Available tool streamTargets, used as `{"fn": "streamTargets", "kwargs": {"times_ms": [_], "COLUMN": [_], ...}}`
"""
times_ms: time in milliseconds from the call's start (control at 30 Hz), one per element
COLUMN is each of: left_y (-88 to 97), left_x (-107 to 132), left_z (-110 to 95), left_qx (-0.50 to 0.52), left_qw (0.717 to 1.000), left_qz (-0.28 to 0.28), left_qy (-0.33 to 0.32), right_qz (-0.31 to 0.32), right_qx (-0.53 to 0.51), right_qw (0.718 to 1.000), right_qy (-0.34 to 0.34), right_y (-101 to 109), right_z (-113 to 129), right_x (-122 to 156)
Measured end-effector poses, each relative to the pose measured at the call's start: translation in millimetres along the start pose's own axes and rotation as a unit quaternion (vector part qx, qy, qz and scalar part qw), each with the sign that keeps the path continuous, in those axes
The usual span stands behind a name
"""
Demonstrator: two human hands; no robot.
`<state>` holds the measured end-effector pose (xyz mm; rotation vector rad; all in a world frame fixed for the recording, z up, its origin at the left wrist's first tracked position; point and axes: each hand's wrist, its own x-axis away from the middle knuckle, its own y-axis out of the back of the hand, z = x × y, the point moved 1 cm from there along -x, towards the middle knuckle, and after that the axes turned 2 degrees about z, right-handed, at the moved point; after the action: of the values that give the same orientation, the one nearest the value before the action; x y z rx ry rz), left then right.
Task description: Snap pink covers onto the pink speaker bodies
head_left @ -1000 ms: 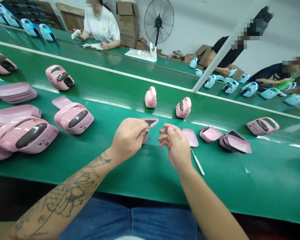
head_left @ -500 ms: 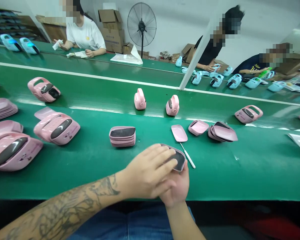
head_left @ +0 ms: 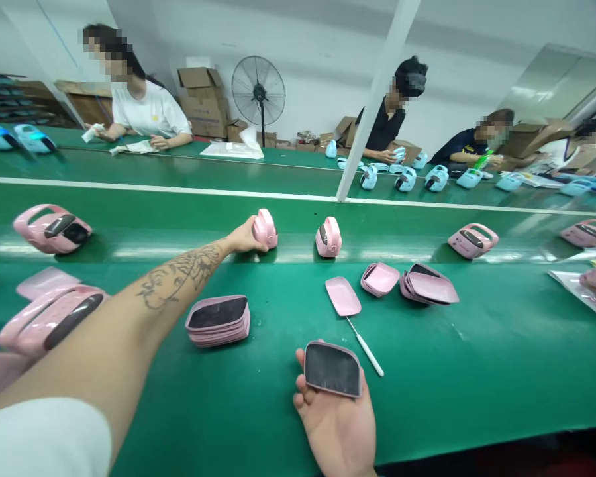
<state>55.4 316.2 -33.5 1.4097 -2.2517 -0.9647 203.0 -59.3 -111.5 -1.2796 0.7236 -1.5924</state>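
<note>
My left hand (head_left: 243,236) reaches far out to the conveyor, its fingers closed round the side of a small pink device with a loop handle (head_left: 265,228). Part of those fingers is hidden behind the device. My right hand (head_left: 340,427), palm up near the front, holds a pink cover with a dark inner face (head_left: 332,369). Ahead of it lie a single pink cover (head_left: 343,296) and a white-handled screwdriver (head_left: 370,356). A stack of pink covers (head_left: 218,323) stands under my left forearm's far side.
Another pink device (head_left: 328,237) stands on the belt, with more at both sides (head_left: 473,240). Two small cover stacks (head_left: 380,279) lie at the right. A white post (head_left: 377,99) rises behind the belt. Co-workers sit across, among light-blue devices (head_left: 404,177).
My left hand has left the cover in my right hand and stretched forward to a pink device on the belt. My right hand still holds the cover, now lower in view.
</note>
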Motion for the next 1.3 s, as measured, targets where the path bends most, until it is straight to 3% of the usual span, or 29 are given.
{"fn": "streamTargets", "kwargs": {"times_ms": [100,167,233,300,367,467,533,567,633,767,900,1000,1167,1300], "left_y": [10.9,22.9,30.2,26.9,11.2,-26.5,-53.8,-66.0,-86.1,-103.0,-88.5,-72.9,-65.4,-65.5], "left_x": [2,27,76,144,221,322,365,378,393,399,400,401,405,400], "left_z": [-25,-45,-66,-90,-112,-132,-133,-131,-120,-101,-93,-89,-80,-81], "left_qx": [0.048,0.087,0.134,0.196,0.363,0.483,0.542,0.569,0.592,0.556,0.536,0.499,0.477,0.481], "left_qw": [0.998,0.995,0.989,0.974,0.911,0.800,0.716,0.696,0.704,0.771,0.786,0.817,0.828,0.834], "left_qz": [0.026,0.036,0.063,0.108,0.170,0.240,0.293,0.285,0.236,0.145,0.113,0.095,0.109,0.109], "left_qy": [0.018,0.027,0.027,0.030,0.099,0.263,0.328,0.332,0.313,0.275,0.286,0.272,0.274,0.246], "right_qz": [-0.002,-0.005,-0.005,-0.002,0.002,-0.002,-0.008,-0.008,-0.004,0.002,0.038,0.077,0.137,0.217], "right_qx": [0.001,0.002,0.011,0.030,0.052,0.072,0.079,0.082,0.089,0.098,0.101,0.128,0.258,0.407], "right_qw": [1.000,0.999,0.998,0.993,0.981,0.962,0.960,0.962,0.967,0.977,0.983,0.974,0.937,0.862], "right_qy": [0.017,0.034,0.064,0.118,0.186,0.264,0.267,0.259,0.239,0.189,0.146,0.171,0.193,0.209], "right_y": [2,2,-1,-10,-23,-44,-52,-53,-51,-41,-30,-19,-5,-6], "right_z": [2,7,13,17,17,8,-4,-10,-20,-34,-43,-50,-54,-49], "right_x": [1,2,7,16,29,55,67,71,74,68,63,61,64,65]}}
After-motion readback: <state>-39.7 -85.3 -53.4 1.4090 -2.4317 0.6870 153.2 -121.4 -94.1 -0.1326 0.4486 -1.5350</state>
